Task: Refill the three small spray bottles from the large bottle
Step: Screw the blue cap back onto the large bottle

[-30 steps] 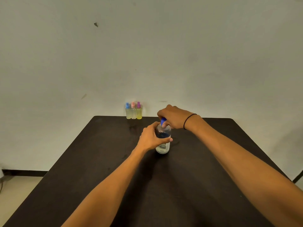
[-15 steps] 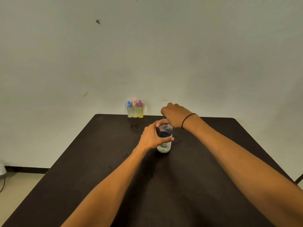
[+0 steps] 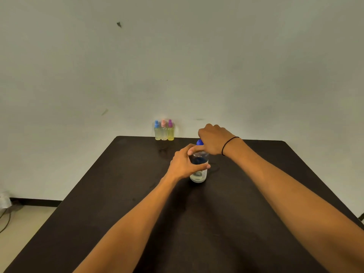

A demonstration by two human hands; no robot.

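Risk of tipping and spilling the large bottle (image 3: pixel 199 168) mid-table (image 3: pixel 98 194) if left hand (image 3: pixel 182 165), wrapped round its body, slackens while right hand (image 3: pixel 213 138) pinches the blue cap (image 3: pixel 199 142), 3 spray bottles (image 3: pixel 164 131) well apart at the far edge.

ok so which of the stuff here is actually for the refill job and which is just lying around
For the job:
large bottle, gripped by the left hand
blue cap, under the right hand
three small spray bottles at the table's far edge

Just there:
table
wristband
cable on the floor
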